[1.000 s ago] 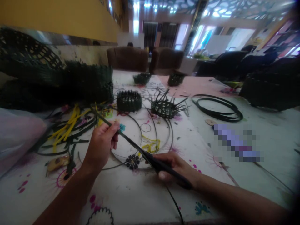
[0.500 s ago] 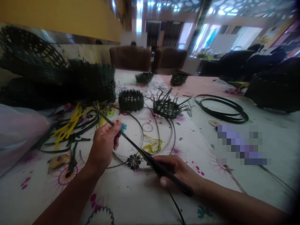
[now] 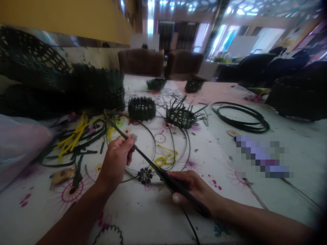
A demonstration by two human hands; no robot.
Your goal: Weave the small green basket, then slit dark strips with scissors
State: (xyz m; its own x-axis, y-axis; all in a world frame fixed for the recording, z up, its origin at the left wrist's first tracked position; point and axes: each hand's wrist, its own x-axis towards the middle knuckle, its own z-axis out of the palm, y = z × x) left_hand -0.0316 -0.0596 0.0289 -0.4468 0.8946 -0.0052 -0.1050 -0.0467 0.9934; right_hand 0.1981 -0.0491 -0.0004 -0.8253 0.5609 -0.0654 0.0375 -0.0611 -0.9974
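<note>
Weaving strip (image 3: 145, 161), left hand (image 3: 115, 162), right hand (image 3: 190, 189) gripping

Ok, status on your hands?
Left hand and right hand both gripping dark weaving strip. Half-woven basket ahead, apart from the hands.

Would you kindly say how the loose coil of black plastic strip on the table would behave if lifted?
The coil of black plastic strip is probably light, and springy, since its loops hold open curves unaided. With no tie visible, it may spring apart.
</note>
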